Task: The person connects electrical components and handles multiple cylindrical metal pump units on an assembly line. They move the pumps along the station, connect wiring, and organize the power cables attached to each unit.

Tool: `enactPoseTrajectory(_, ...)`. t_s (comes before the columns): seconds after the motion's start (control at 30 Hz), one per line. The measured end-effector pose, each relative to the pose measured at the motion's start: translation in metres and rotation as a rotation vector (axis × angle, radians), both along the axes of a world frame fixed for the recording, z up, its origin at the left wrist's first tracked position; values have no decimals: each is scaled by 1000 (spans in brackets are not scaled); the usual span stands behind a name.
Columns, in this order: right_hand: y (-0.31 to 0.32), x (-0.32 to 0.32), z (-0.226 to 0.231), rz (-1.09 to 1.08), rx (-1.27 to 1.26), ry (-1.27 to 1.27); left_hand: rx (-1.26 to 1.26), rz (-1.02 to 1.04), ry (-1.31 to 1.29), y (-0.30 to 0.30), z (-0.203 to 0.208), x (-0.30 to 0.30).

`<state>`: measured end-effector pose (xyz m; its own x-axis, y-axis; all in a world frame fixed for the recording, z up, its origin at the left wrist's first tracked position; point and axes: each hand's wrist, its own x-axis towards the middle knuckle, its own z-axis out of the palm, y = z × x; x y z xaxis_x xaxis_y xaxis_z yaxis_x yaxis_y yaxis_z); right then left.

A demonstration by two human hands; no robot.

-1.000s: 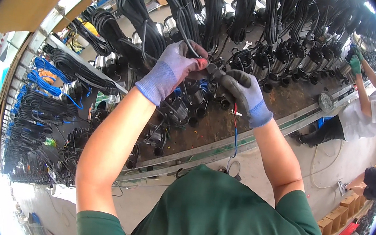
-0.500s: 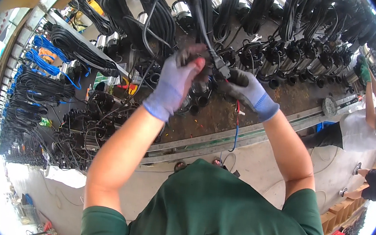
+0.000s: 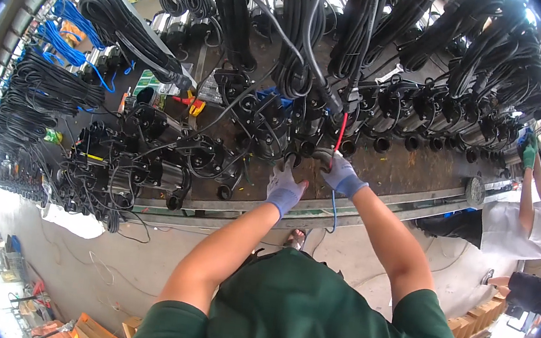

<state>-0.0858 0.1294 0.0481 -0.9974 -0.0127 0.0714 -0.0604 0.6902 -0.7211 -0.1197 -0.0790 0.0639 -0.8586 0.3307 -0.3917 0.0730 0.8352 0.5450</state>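
Note:
My left hand point(image 3: 284, 187), in a grey-and-lavender work glove, is open at the bench's front edge. Its fingertips reach up to the round black outlet of a metal-bodied pump point(image 3: 273, 135); whether they touch it I cannot tell. Just to the right, my right hand point(image 3: 339, 172), gloved alike, has its fingers closed round the lower part of a red wire point(image 3: 341, 132). That wire runs up to a black plug point(image 3: 352, 99) hanging among the cables. Below the right hand a thin blue cord point(image 3: 333, 212) dangles over the edge.
Coiled black cables point(image 3: 297, 37) hang over a row of pumps point(image 3: 385, 115). More pumps point(image 3: 162, 172) crowd the bench's left part, near red-and-yellow pliers point(image 3: 192, 103). Blue cable coils point(image 3: 63, 42) lie far left. A co-worker in green gloves point(image 3: 529, 153) stands at right, beyond a round grey disc point(image 3: 475, 191).
Both hands have come down toward me from the grey plug and cable they were handling. The left hand has let go; the right is now at the red wire. The view has shifted.

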Motion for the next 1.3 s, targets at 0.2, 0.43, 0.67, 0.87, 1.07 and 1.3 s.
enactPoseTrajectory(0.2,-38,-43,27,17,315,-285,-156,47,-102,12,0,-41)
enactPoseTrajectory(0.43,-34,-35,3,10,248,-125,-70,21,-44,-7,-7,-52)
enactPoseTrajectory(0.67,-2,6,15,76,310,-219,49,-84,82,-51,-11,-23)
enactPoseTrajectory(0.87,4,72,8,66,349,-237,-4,-232,72,-58,-15,7)
enactPoseTrajectory(1.07,-1,126,29,-36,407,-175,128,-285,84,-49,-38,45)
enactPoseTrajectory(1.3,33,151,31,-205,350,-412,236,-395,126,-20,-29,58)
